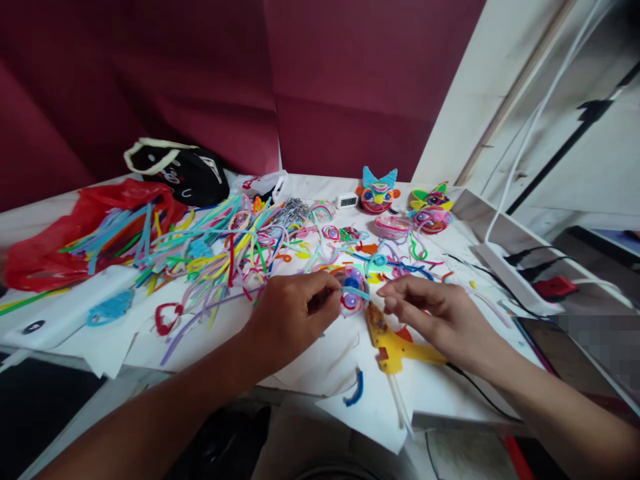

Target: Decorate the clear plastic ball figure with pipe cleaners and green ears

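In front of me, my left hand [300, 313] is closed in a pinch on a light blue pipe cleaner [356, 293]. The strip reaches toward my right hand [440, 313], whose thumb and fingertips are drawn together; whatever sits between them is too small to make out. Behind the strip lies a round, multicoloured pipe-cleaner piece [352, 308] with blue and purple round parts. A yellow glue gun [395, 350] rests on the table below my right hand, a glue stick jutting from its back. Near the front edge is a short dark blue pipe-cleaner piece [355, 389].
A heap of pipe cleaners [220, 233] spreads leftward to a red plastic bag [45, 257]. Two finished-looking animal heads [379, 193] [433, 210] stand at the back, beside a small digital clock [347, 201]. A power strip [515, 277] and cables lie right; a black bag [185, 177] sits back left.
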The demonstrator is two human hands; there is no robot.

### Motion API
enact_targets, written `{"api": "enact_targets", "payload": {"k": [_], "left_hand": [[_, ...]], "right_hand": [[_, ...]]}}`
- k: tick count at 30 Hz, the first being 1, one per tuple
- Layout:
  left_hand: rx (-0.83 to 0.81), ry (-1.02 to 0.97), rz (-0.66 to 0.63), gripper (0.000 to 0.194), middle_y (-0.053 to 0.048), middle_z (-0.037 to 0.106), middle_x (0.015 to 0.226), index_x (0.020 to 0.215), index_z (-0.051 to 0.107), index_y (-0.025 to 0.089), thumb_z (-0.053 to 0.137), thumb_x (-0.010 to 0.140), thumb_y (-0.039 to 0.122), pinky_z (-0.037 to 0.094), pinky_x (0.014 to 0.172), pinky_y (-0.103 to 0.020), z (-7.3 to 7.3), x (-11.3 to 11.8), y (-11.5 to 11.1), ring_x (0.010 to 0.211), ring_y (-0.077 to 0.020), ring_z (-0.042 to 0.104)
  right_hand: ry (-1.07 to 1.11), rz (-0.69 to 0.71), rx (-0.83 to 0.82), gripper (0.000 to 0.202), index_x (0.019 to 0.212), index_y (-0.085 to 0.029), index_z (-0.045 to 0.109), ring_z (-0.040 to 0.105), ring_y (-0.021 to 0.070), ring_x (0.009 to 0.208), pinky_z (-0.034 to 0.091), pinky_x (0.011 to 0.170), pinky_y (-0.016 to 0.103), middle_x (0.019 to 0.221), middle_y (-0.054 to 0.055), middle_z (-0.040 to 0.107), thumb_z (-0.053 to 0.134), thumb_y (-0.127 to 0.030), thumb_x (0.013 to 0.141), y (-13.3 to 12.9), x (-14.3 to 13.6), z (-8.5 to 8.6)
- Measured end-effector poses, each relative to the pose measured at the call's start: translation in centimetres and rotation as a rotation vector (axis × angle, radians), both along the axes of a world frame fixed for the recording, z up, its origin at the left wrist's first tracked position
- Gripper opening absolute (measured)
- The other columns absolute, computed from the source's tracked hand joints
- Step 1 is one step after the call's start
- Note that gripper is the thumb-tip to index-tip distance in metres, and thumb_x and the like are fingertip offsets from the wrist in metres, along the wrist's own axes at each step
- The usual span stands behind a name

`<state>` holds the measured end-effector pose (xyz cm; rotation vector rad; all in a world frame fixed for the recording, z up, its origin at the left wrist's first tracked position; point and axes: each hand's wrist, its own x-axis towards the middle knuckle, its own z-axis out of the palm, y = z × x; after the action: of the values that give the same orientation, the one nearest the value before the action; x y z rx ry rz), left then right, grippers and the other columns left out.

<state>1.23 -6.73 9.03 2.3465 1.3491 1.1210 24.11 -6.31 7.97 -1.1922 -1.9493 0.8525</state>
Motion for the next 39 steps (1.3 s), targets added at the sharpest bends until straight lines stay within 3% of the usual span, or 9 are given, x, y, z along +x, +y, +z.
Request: {"api": "enact_targets", "payload": {"k": [5, 10, 16, 31, 36, 39], "left_hand": [[-0.028, -0.022, -0.015, 0.016, 0.006, 0.053, 0.048, 0.072, 0.069, 0.016, 0.057, 0.082, 0.02, 0.033, 0.044, -0.016, -0.5, -0.4, -0.4, 0.041, -0.0048, 0.042], [-0.028, -0.022, -0.024, 0.014, 0.006, 0.054, 0.048, 0.071, 0.068, 0.016, 0.059, 0.08, 0.021, 0.033, 0.044, -0.015, -0.9, -0.2, -0.1, 0.041, -0.005, 0.045], [-0.019, -0.024, -0.054, 0.011, 0.008, 0.053, 0.047, 0.073, 0.068, 0.017, 0.06, 0.079, 0.019, 0.032, 0.042, -0.014, -0.8, 0.5, 0.2, 0.039, -0.0041, 0.043], [-0.034, 0.065, -0.066, 0.016, 0.008, 0.055, 0.049, 0.074, 0.069, 0.017, 0.057, 0.083, 0.022, 0.033, 0.045, -0.015, 0.1, 1.0, 1.3, 0.041, -0.004, 0.045], [0.015, 0.076, -0.057, 0.014, 0.008, 0.058, 0.052, 0.075, 0.069, 0.018, 0.06, 0.083, 0.023, 0.034, 0.047, -0.016, 0.1, 1.3, 2.0, 0.044, -0.0044, 0.048], [0.03, 0.067, -0.03, 0.012, 0.009, 0.058, 0.051, 0.077, 0.071, 0.018, 0.061, 0.082, 0.023, 0.034, 0.047, -0.017, 0.2, 1.1, 2.4, 0.043, -0.0043, 0.047]], "right_hand": [[-0.491, 0.0, 0.378, 0.023, 0.099, -0.02, 0.071, 0.07, 0.0236, 0.089, 0.057, 0.076, 0.037, 0.1, 0.012, 0.072, 0.049, -0.023, 0.092, -1.3, 4.4, -2.5], [-0.754, 0.136, 0.455, 0.027, 0.109, -0.013, 0.071, 0.069, 0.0281, 0.101, 0.059, 0.085, 0.042, 0.11, 0.017, 0.072, 0.052, -0.016, 0.089, -2.9, 5.9, -4.8], [-1.005, 0.166, 0.499, 0.036, 0.114, -0.009, 0.068, 0.072, 0.0317, 0.093, 0.059, 0.079, 0.048, 0.107, 0.017, 0.074, 0.059, -0.005, 0.08, -3.1, 5.0, -6.5], [-0.938, 0.092, 0.535, 0.027, 0.115, -0.009, 0.067, 0.07, 0.0268, 0.091, 0.056, 0.082, 0.045, 0.099, 0.011, 0.074, 0.056, -0.009, 0.09, -2.7, 5.0, -7.6], [-0.888, 0.074, 0.529, 0.029, 0.119, -0.008, 0.067, 0.07, 0.0245, 0.096, 0.058, 0.086, 0.039, 0.108, 0.013, 0.074, 0.055, -0.013, 0.093, -2.8, 5.3, -7.7], [-0.863, 0.079, 0.523, 0.028, 0.117, -0.008, 0.068, 0.07, 0.0266, 0.097, 0.059, 0.086, 0.041, 0.109, 0.014, 0.074, 0.053, -0.012, 0.093, -2.6, 5.5, -7.8]]}}
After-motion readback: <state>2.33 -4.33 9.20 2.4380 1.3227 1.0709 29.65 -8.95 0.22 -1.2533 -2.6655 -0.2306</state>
